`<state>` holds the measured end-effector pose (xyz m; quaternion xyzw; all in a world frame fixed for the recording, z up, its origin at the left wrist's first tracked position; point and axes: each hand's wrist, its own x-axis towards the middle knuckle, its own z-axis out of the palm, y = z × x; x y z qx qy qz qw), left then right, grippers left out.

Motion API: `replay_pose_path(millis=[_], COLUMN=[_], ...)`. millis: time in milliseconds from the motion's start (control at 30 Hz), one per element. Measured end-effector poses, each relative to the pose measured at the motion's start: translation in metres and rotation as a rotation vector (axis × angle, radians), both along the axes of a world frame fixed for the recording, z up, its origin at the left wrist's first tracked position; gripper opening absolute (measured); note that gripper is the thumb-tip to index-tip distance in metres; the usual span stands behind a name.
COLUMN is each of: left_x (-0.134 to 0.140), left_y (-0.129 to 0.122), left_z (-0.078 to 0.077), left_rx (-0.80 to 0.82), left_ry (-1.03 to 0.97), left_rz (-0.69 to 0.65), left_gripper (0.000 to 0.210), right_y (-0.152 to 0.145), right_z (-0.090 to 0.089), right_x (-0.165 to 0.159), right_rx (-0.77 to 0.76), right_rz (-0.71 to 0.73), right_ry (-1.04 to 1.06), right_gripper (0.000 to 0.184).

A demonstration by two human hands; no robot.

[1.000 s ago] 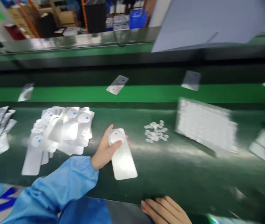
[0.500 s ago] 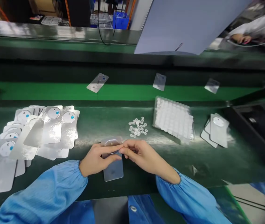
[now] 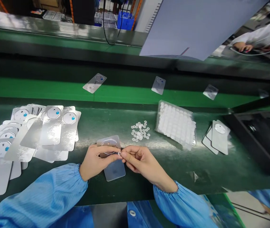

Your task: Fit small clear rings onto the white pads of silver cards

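The left hand (image 3: 94,161) holds one card (image 3: 111,156) flat. The right hand (image 3: 138,160) pinches a tiny disc (image 3: 119,153) onto it. A few done cards (image 3: 217,136) lie right; the big pile (image 3: 30,136) waits.

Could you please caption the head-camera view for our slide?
Left hand steadies a clear card while right hand pinches a small white disc over it.

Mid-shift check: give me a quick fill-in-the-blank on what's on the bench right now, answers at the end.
1. The left hand holds a clear ____ card down on the bench.
2. The right hand pinches a small white ____ over that card.
3. The loose pile of white discs lies just ____ of the clear tray in the picture.
4. Both sleeves are ____ in colour.

Missing words: plastic; disc; left; blue
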<state>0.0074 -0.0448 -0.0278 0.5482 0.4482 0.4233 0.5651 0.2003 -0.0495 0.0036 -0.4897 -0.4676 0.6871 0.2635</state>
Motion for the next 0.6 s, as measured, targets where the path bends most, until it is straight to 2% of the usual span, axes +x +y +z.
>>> replay_pose_path(millis=[67,133,267,433,600], left_x=[-0.0003,-0.0009,-0.0016,-0.0015,-0.0012], left_y=[0.0004,0.0009,0.0007,-0.0006,-0.0013], left_z=[-0.0002,-0.0007,-0.0009,0.0027,0.0035], left_rx=[-0.012,-0.023,-0.038,-0.122,-0.134], left_ry=[0.009,0.029,0.034,-0.048,-0.019], left_rz=[-0.001,0.004,0.014,-0.010,-0.019], left_gripper=[0.013,0.021,0.064,0.105,0.119], right_y=[-0.0007,-0.0016,-0.0029,-0.0002,0.0029], right_z=[-0.0002,0.0000,0.0020,0.0039,0.0037], right_x=[-0.0011,-0.0024,-0.0062,-0.0082,-0.0055], right_rx=[0.076,0.213,0.434,0.485,0.475], right_rz=[-0.016,-0.047,-0.032,0.040,0.013], right_ry=[-0.040,-0.149,-0.400,-0.479,-0.518], right_gripper=[0.048,0.044,0.037,0.036,0.035])
